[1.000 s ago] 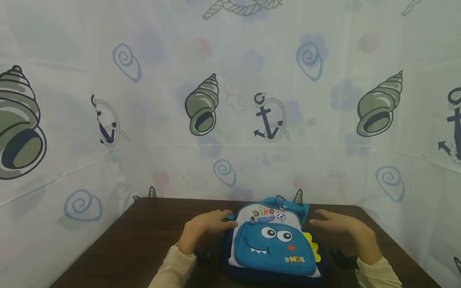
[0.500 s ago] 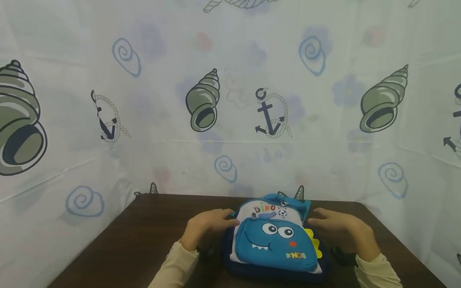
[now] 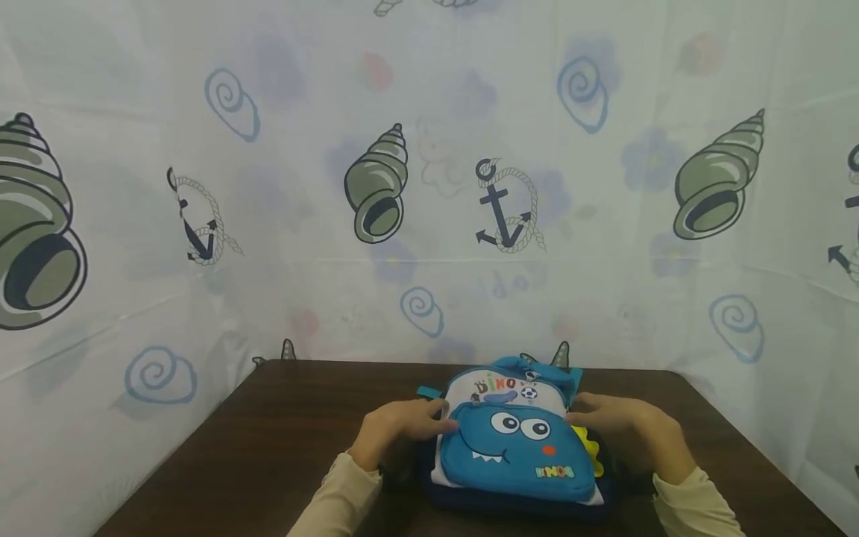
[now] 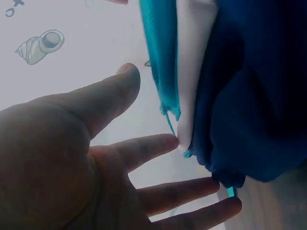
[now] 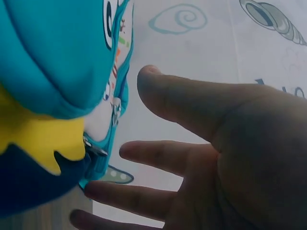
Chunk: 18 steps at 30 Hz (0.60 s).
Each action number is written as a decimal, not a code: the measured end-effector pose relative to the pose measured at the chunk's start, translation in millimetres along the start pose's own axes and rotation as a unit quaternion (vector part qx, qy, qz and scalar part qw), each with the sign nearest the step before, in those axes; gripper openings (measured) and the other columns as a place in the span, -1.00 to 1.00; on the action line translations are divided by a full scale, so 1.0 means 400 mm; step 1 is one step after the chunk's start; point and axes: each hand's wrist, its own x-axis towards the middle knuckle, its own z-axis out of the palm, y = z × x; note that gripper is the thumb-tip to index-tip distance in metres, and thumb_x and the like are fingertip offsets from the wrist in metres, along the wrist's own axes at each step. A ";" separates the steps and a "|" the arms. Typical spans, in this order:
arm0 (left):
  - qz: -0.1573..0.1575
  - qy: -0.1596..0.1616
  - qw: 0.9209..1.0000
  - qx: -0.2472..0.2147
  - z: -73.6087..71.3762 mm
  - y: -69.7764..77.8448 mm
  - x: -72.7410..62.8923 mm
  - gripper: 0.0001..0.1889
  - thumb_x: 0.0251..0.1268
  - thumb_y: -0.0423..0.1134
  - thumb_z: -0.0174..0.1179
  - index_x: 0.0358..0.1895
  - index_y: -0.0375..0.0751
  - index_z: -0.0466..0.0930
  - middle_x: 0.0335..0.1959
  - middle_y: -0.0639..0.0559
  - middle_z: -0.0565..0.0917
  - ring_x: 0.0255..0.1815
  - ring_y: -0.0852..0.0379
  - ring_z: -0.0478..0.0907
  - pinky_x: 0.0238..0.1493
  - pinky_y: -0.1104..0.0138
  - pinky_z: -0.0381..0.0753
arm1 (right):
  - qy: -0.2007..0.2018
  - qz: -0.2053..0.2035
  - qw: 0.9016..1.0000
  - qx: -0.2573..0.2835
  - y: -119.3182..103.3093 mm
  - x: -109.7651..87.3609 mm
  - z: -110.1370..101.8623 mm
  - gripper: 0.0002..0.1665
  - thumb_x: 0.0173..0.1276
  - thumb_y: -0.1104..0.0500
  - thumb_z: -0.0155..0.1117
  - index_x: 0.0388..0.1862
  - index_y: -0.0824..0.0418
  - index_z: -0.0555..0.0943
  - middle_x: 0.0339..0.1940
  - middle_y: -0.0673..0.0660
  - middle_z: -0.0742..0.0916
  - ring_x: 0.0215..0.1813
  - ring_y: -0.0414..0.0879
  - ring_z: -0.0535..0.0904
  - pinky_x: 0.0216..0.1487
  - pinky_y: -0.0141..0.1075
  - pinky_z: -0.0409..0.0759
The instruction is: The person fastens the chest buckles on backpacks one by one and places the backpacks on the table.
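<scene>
A child's blue and white backpack (image 3: pixel 517 455) with a smiling dinosaur face lies on the brown table, its front pocket facing up. My left hand (image 3: pixel 403 426) is at its left side, fingers spread and fairly straight. In the left wrist view the fingertips (image 4: pixel 168 142) reach right to the bag's white and navy edge, with the thumb apart from it. On the other side my right hand (image 3: pixel 627 421) stands beside the yellow spikes (image 3: pixel 589 451). The right wrist view shows its fingers extended near the zipper (image 5: pixel 96 147), and the thumb held off the bag. Neither hand grips anything.
The dark brown table (image 3: pixel 282 432) extends around the bag. A white curtain (image 3: pixel 302 186) printed with shells and anchors hangs behind it and along both sides. A blue strap end (image 3: pixel 428 391) sticks out at the bag's upper left.
Both hands have moved inward, closer to the sides of the backpack. The head view has shifted slightly. The backpack still lies on the table.
</scene>
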 end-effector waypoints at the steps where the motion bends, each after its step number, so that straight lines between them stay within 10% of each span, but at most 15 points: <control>1: -0.003 -0.003 1.000 -0.001 0.006 -0.002 0.004 -0.30 0.41 0.24 0.07 0.47 -0.08 0.32 0.39 -0.09 0.49 0.40 -0.16 0.44 0.37 -0.17 0.39 | -0.005 0.005 1.000 0.006 -0.004 0.000 0.006 0.05 0.40 -0.32 0.15 0.53 0.40 0.15 0.45 0.52 0.35 0.42 0.56 0.23 0.25 0.46 0.31; 8: -0.019 0.000 1.000 -0.023 0.037 -0.024 0.020 -0.21 0.37 0.26 0.11 0.50 -0.15 0.25 0.41 -0.16 0.46 0.41 -0.21 0.41 0.39 -0.19 0.35 | 0.003 -0.028 0.997 -0.067 -0.010 0.024 0.045 -0.12 0.42 -0.21 0.22 0.38 0.48 0.35 0.28 0.47 0.54 0.27 0.43 0.47 0.25 0.32 0.43; 18: -0.056 0.039 0.991 -0.111 0.052 -0.029 0.038 -0.14 0.28 0.30 0.17 0.40 -0.33 0.32 0.27 -0.29 0.54 0.18 -0.28 0.53 0.21 -0.26 0.49 | -0.008 -0.005 1.000 -0.030 -0.021 0.030 0.061 -0.05 0.34 -0.21 0.32 0.37 0.51 0.34 0.26 0.45 0.55 0.25 0.41 0.47 0.17 0.32 0.50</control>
